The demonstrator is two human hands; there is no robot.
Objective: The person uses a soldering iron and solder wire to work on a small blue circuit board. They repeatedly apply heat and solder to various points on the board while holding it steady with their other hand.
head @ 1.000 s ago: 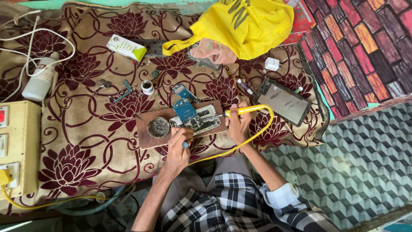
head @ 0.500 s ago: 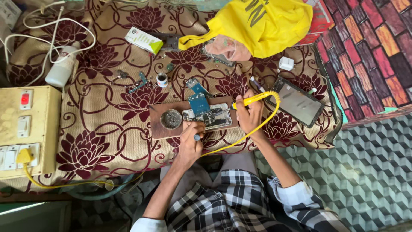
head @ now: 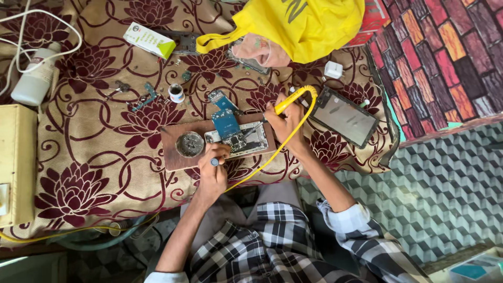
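From the head camera, the worktop point(head: 105, 173) is draped in a beige cloth patterned with large maroon flowers and looping lines. To its right the floor point(head: 445, 194) shows a grey cube-pattern covering, and a mat of red, orange and dark brick shapes point(head: 445, 57) lies above it.

On the cloth sits one brown rectangular board point(head: 175, 154), carrying one round metal tin point(head: 189, 144) and one opened phone body with a blue circuit board point(head: 236, 137). The right hand point(head: 283, 123) is closed around one yellow-handled soldering iron point(head: 293, 99), its tip down at the phone body; its yellow cable point(head: 262, 165) loops back toward the person. The left hand point(head: 212, 170) is curled at the board's near edge, pinching a small grey-tipped item against the phone body; what it is cannot be told.

Around them: one dark phone screen panel point(head: 343, 116) just right of the right hand, one yellow fabric bag point(head: 298, 26) at the top, one white and green carton point(head: 149, 40), one white plastic bottle point(head: 34, 81), one small white round pot point(head: 176, 93), one small white cube-shaped plug point(head: 333, 69) and one pale yellow box point(head: 15, 162) at the left edge.
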